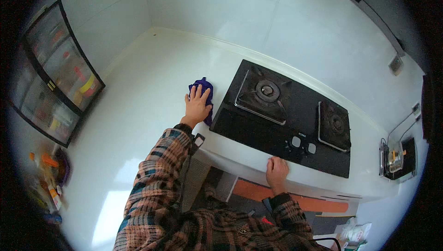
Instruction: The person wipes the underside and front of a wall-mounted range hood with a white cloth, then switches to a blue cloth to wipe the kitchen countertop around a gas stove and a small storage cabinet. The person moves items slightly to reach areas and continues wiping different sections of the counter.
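My left hand (197, 104) holds a dark purple cloth (204, 82) down against the white countertop (148, 74), left of the gas cooktop. Its fingers are spread over the cloth, which shows past the fingertips and along the thumb side. The black glass gas cooktop (256, 136) has two burners and two pale control knobs (296, 142). My right hand (278, 171) rests at the counter's front edge, just in front of the cooktop, with its fingers curled in. Nothing can be seen in it.
A black-framed cabinet with clear ribbed doors (52, 74) stands on the left, goods inside. Nearer lie several bottles and packets (50, 178). At the far right sits a glass kettle (395, 159) on a black base, its cords running to a wall socket (416, 109). Drawers (256, 189) lie below the counter.
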Motion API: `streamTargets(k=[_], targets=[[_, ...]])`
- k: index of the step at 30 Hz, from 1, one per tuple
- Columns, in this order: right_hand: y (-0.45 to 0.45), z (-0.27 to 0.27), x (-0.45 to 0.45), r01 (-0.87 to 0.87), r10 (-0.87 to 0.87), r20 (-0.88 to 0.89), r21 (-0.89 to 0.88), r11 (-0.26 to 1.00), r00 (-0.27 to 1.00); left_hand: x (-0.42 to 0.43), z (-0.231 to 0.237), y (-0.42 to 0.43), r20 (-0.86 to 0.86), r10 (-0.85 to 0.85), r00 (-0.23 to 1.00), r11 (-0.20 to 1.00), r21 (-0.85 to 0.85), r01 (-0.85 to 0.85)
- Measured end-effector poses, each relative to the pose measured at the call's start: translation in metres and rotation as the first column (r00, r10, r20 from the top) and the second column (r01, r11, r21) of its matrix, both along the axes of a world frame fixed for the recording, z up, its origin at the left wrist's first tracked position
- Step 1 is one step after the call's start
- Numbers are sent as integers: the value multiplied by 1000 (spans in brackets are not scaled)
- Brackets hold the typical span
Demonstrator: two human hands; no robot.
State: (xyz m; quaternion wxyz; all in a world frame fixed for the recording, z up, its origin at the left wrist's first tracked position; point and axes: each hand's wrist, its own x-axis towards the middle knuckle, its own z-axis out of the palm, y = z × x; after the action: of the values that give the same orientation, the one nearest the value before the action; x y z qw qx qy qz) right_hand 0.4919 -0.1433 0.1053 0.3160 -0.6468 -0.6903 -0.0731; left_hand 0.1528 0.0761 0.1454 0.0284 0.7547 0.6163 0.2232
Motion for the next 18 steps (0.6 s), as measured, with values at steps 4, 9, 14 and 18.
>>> streamTargets(k=[4, 9, 14, 18], targets=[[0, -2, 5, -64, 64, -8, -33, 997, 998, 1, -26, 19, 40, 46, 998, 996, -81, -43], [1, 1, 10, -146, 143, -65, -43, 988, 988, -71, -45, -12, 118, 25, 993, 993, 107, -38], [2, 4, 12, -156, 153, -32, -94, 983, 988, -221, -46, -78, 85, 533, 842, 839, 78, -539], [3, 3, 12, -161, 160, -12, -100, 982, 987, -266, -54, -57, -71, 826, 560, 552, -105, -827]])
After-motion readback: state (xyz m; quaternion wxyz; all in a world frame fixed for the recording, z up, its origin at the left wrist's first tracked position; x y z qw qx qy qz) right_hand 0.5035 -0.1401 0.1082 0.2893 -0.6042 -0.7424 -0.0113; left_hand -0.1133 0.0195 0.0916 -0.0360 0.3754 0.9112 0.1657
